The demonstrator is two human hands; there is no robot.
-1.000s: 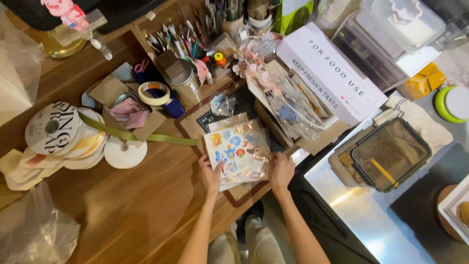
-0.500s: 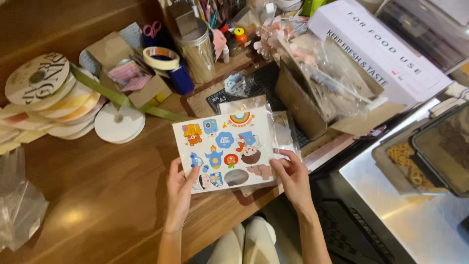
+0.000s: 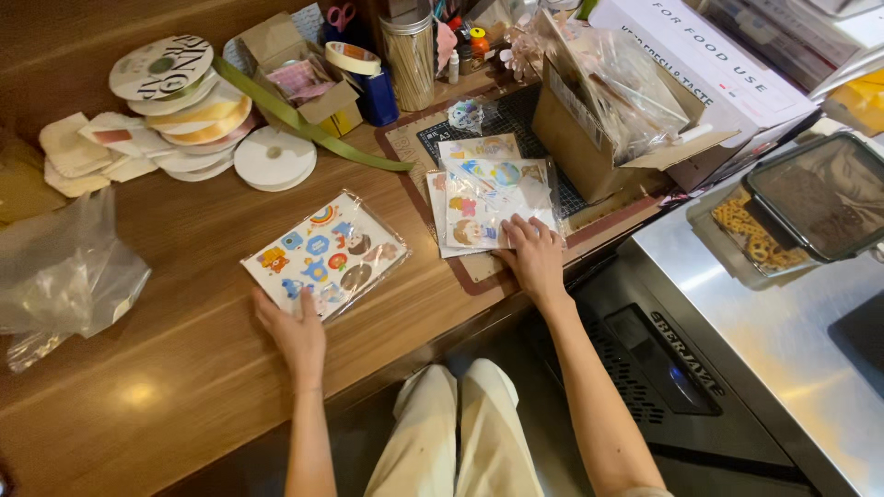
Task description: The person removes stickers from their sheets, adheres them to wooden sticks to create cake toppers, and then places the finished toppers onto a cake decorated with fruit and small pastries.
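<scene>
Keeping your left hand [image 3: 296, 333] flat on the near edge of the sticker sheet [image 3: 325, 254], slide it squarely, while your right hand [image 3: 534, 258] lies open, pinning the stack of sticker packs [image 3: 488, 193] beyond its fingertips.

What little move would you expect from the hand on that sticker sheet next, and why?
Probably the left hand lets go of the sticker sheet and draws back. The sheet already lies flat on the wooden table, apart from the pile of sheets on the cutting mat, where the right hand rests. Only the fingertips touch the sheet's near edge.
</scene>
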